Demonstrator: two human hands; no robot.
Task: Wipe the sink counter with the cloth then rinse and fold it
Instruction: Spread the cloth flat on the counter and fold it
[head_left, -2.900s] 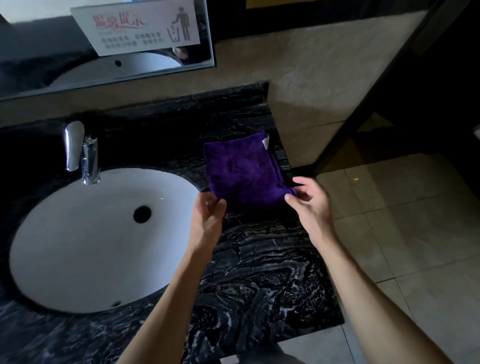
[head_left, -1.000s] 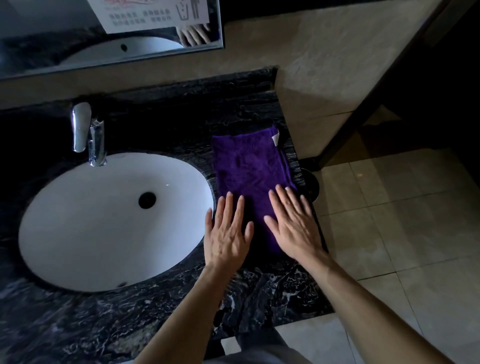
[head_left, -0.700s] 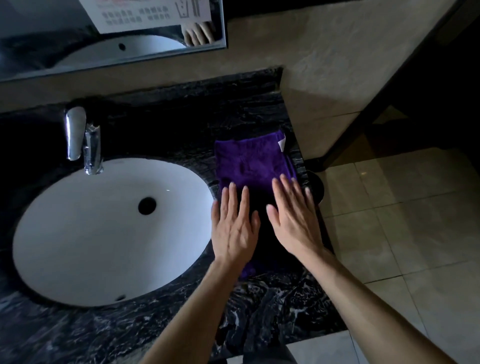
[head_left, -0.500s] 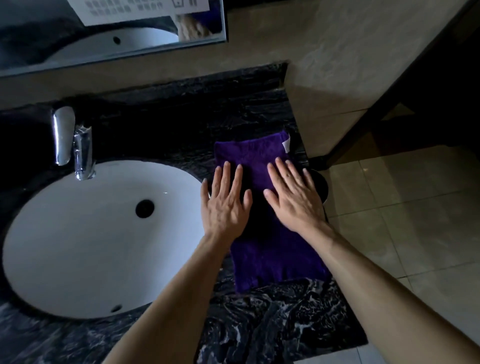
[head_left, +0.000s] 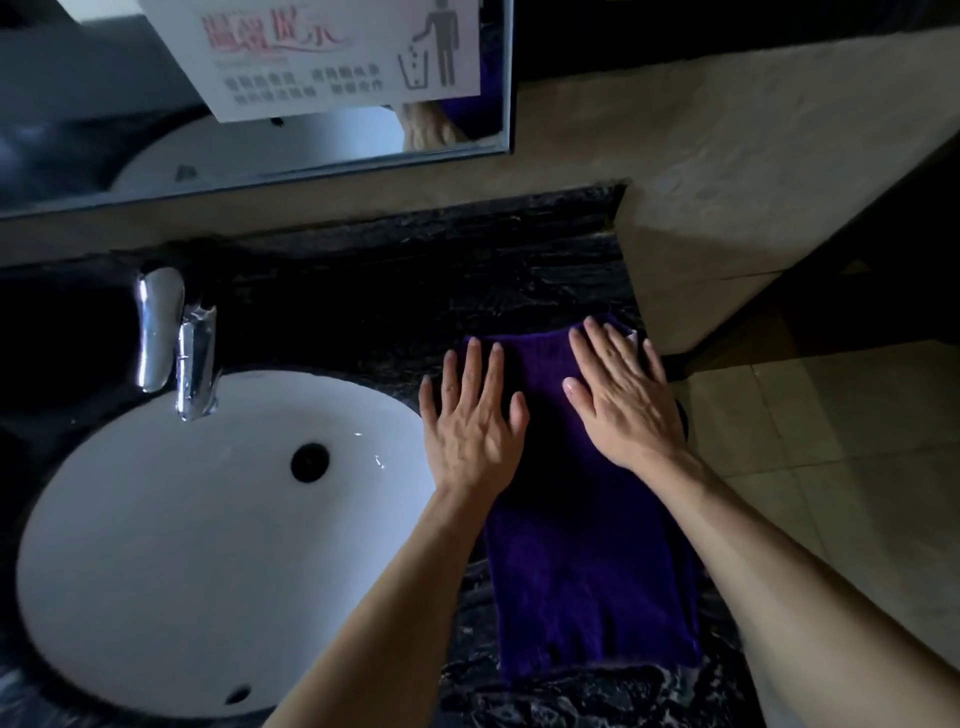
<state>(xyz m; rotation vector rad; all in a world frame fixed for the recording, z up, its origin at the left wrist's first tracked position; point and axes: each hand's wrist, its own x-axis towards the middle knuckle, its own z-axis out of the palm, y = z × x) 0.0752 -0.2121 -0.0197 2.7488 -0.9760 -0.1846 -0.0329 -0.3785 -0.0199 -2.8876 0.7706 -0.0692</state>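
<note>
**Flat hands on the spread cloth: risks at the counter edge**

The left hand (head_left: 474, 426) lies palm down with fingers straight and slightly fanned, resting on the left margin of the purple cloth (head_left: 587, 561); its thumb side reaches toward the rim of the sink (head_left: 171, 545). The right hand (head_left: 621, 400) lies equally flat, fingers spread, over the far right corner of the cloth, where a small pale tag just shows. Neither hand pinches or curls round the fabric; both press on it from above.

The cloth lies as a long strip on the dark marbled counter (head_left: 395, 291), to the right of the sink, running from the hands back toward the person. Its right border sits close to the counter edge, beyond which the tiled floor (head_left: 841, 457) lies.

Judged hazards: because the hands hold the cloth by downward pressure alone, an uneven push could bunch or skew it rather than slide it, leaving streaks of counter unwiped. A stroke drifting rightward could carry the border over the edge, and the near end could then drag the cloth to the floor. A stroke drifting leftward could tip the left margin into the basin. Whether the cloth is wet cannot be told in this dim light; if wet, it may cling and wrinkle.

The tap (head_left: 176, 343) stands behind the sink, and a mirror (head_left: 104, 130) bearing a notice (head_left: 332, 52) hangs above.
</note>
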